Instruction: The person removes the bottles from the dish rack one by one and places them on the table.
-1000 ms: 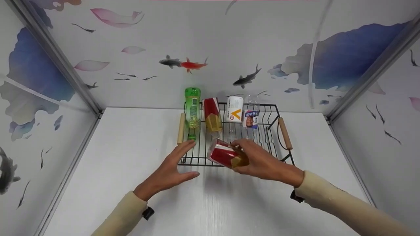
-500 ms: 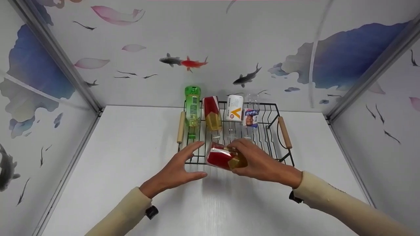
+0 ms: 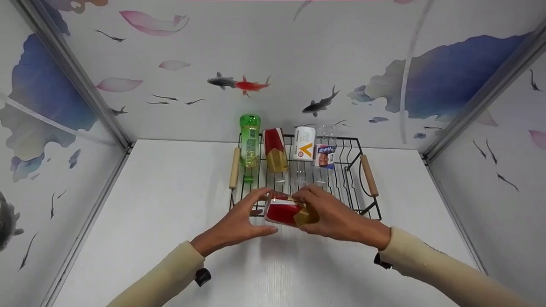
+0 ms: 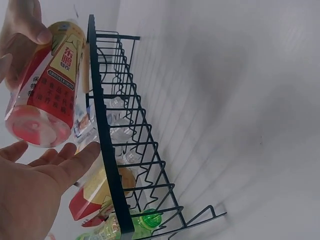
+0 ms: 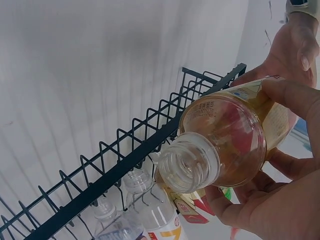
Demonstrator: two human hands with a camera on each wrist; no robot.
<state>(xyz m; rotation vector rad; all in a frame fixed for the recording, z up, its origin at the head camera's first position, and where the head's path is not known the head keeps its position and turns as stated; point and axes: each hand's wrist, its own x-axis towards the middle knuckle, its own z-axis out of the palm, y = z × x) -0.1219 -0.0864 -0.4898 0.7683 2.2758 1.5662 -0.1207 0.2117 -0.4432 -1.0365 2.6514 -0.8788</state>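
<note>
My right hand [image 3: 335, 213] grips a clear plastic bottle with a red and gold label [image 3: 283, 212] near its shoulder. The bottle lies sideways over the front edge of a black wire rack [image 3: 349, 183]. In the right wrist view its bare, capless neck [image 5: 189, 162] faces the camera, and it looks empty. At the other end, my left hand [image 3: 239, 224] spreads thumb and fingers around the bottle's base; the left wrist view shows its fingertips [image 4: 67, 150] just short of that base.
The rack carries a green bottle [image 3: 250, 143], a second red and gold bottle [image 3: 275, 151], a white-labelled bottle [image 3: 303, 144] and a clear bottle with a picture label [image 3: 325, 155]. Wooden handles [image 3: 369, 175] flank it. Printed wall panels [image 3: 273, 51] enclose the white table [image 3: 170, 183].
My left hand has moved right, closer to the bottle's base. My right hand has brought the bottle slightly nearer the body and turned it more level.
</note>
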